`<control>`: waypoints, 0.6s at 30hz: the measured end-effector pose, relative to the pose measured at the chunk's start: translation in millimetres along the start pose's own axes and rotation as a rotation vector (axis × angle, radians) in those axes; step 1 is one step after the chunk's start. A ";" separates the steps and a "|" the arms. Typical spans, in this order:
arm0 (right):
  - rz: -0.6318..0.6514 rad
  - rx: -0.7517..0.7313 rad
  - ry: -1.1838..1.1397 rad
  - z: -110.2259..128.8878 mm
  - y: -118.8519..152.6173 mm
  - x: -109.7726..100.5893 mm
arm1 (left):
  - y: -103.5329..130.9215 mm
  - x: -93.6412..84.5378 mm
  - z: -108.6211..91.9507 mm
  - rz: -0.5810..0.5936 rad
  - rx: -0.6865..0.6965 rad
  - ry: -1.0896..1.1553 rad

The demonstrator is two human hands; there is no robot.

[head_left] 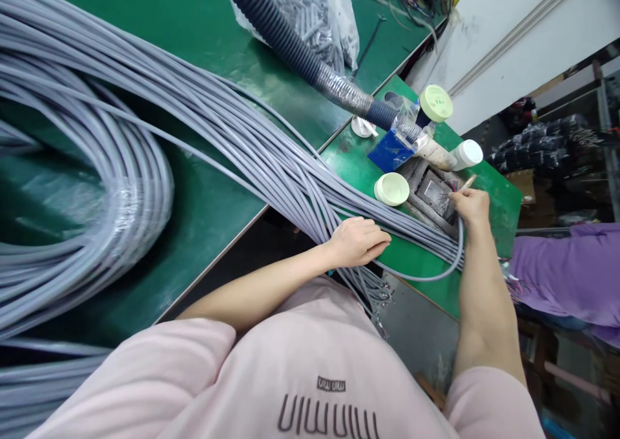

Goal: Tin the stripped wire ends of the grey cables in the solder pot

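My right hand (471, 205) pinches the end of a grey cable (459, 242), from which thin coloured wires stick out. Those wire ends are over the shiny silvery surface of a small square solder pot (420, 197). From there the cable loops down and back left towards my left hand (357, 242). That hand lies with curled fingers on the long bundle of grey cables (271, 155), closed around some of them; exactly how many its fingers cover is hidden. Stripped cable ends (380, 290) hang below the left wrist.
Around the pot stand a pale-lidded round tub (391, 189), a white-capped bottle (467, 155) and a yellow-lidded jar (436, 103). A ribbed black hose (290, 39) reaches over the table. A large cable coil (130, 219) lies left. A person's purple sleeve (566, 271) shows at right.
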State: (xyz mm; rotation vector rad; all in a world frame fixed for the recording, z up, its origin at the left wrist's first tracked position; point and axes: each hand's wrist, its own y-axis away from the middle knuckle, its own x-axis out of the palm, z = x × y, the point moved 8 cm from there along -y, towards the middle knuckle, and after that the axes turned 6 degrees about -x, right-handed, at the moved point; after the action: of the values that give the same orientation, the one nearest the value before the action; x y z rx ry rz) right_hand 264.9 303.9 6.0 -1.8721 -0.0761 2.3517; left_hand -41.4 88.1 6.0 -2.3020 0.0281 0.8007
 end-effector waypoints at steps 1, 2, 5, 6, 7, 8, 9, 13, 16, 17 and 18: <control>-0.001 0.003 0.008 -0.5 -1.0 0.8 | 0.0 -0.3 -0.3 -0.003 0.002 -0.001; 0.000 0.008 0.016 -1.0 -1.8 1.6 | 0.0 -0.3 -0.5 -0.004 0.004 -0.003; 0.011 0.016 0.039 -0.8 -2.7 4.0 | 0.4 0.4 -0.7 0.001 0.007 -0.009; 0.015 0.018 0.045 -0.2 -2.7 4.4 | 0.6 0.7 -0.6 0.001 0.007 -0.008; 0.017 0.019 0.050 0.6 -2.5 4.6 | 0.8 0.8 -0.4 0.000 0.006 -0.006; 0.019 0.019 0.052 1.5 -2.2 4.6 | 1.0 1.2 -0.2 0.002 0.005 -0.003; 0.018 0.019 0.053 2.4 -2.0 4.4 | 1.2 1.7 0.1 0.005 0.003 0.000; 0.015 0.027 0.052 4.7 -1.3 3.5 | 1.6 4.1 1.2 0.025 -0.008 -0.002; 0.017 0.033 0.056 4.9 -1.2 2.9 | 1.7 4.6 1.4 0.029 -0.009 -0.011; 0.018 0.033 0.058 4.9 -1.1 2.7 | 1.8 4.5 1.3 0.027 -0.007 -0.012; 0.020 0.033 0.059 4.9 -1.1 2.6 | 1.9 4.2 1.2 0.023 -0.004 -0.010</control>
State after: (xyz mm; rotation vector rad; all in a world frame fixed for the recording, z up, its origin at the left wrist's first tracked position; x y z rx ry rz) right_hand 259.6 305.5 4.7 -1.9347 -0.0129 2.2937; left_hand -39.1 88.2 1.9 -2.3050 0.0485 0.8252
